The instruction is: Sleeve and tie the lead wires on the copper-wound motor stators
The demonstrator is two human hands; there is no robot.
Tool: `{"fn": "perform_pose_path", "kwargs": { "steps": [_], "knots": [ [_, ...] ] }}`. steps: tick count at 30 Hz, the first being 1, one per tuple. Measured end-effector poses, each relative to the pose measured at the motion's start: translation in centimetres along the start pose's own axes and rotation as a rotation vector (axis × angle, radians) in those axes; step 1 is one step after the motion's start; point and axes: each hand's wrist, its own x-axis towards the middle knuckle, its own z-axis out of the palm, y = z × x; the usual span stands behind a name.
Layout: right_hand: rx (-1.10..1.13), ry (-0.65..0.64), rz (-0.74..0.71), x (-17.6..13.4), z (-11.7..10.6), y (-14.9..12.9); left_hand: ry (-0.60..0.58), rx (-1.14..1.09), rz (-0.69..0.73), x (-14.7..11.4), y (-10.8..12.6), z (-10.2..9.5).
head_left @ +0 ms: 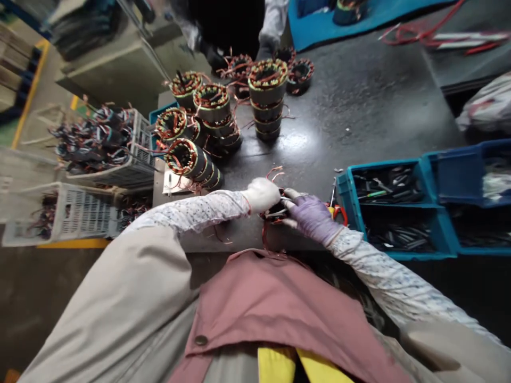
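Note:
At the near edge of the table, a motor stator (pixel 275 214) with copper windings, loose red wires and white sleeves sits between my hands, mostly covered by them. My left hand (pixel 262 196), in a white glove, is closed at its left side, with copper wire ends sticking up behind. My right hand (pixel 313 217), in a purple glove with pale fingertips, reaches in from the right. Its fingers are bent against the stator's wires and sleeves; the exact grip is partly hidden. Just right of it lies a tool with red-orange handles (pixel 339 214).
Stacked stators (pixel 267 101) stand at the back and left, more (pixel 194 162) leaning near my left arm. Blue bins (pixel 349 205) of dark sleeves sit at right. White crates (pixel 85 213) hold wired parts at left. Across the dark table (pixel 359 117), a person's gloved hands (pixel 269 45) are near stators.

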Motion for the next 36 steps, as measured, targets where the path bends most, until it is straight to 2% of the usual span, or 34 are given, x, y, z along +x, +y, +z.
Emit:
{"fn": "perform_pose_path", "kwargs": {
  "steps": [2,6,7,9,11,13,16,20,23,26,30,33,36],
  "knots": [
    [0.012,-0.041,0.046,0.3,0.2,0.1,-0.013,-0.004,0.054,-0.8,-0.5,0.2],
    [0.048,-0.039,0.019,0.4,-0.2,0.6,0.079,-0.081,0.242,-3.5,-1.9,0.9],
    [0.049,-0.032,0.007,0.4,-0.3,0.6,0.060,-0.044,0.279,-3.9,-2.0,1.0],
    [0.046,-0.023,-0.001,0.3,-0.4,0.6,-0.072,0.110,0.303,-3.7,-1.8,0.9],
    [0.048,-0.013,0.003,0.1,-0.3,0.5,-0.200,0.237,0.274,-2.8,-1.0,0.8],
    [0.059,-0.001,0.013,0.0,0.0,0.4,-0.241,0.269,0.232,-1.8,-0.2,0.8],
    [0.084,0.021,0.034,-0.2,0.5,0.2,-0.239,0.255,0.179,-1.5,0.5,0.8],
    [0.120,0.030,0.071,-0.4,0.7,0.1,-0.276,0.195,0.108,-3.0,0.0,0.4],
    [0.148,0.032,0.070,-0.4,0.5,0.0,-0.262,0.201,0.052,-4.1,-0.3,-0.2],
    [0.153,0.022,0.076,-0.3,0.4,-0.1,-0.285,0.230,0.047,-4.3,0.0,-0.6],
    [0.145,0.013,0.101,-0.3,0.3,-0.2,-0.289,0.229,0.050,-3.3,0.7,-0.4],
    [0.151,0.003,0.121,-0.3,0.2,-0.5,-0.264,0.137,0.068,-2.5,0.9,0.1],
    [0.175,0.006,0.137,0.1,0.5,-0.9,-0.261,0.005,0.062,-2.9,2.0,0.5]
  ]
}}
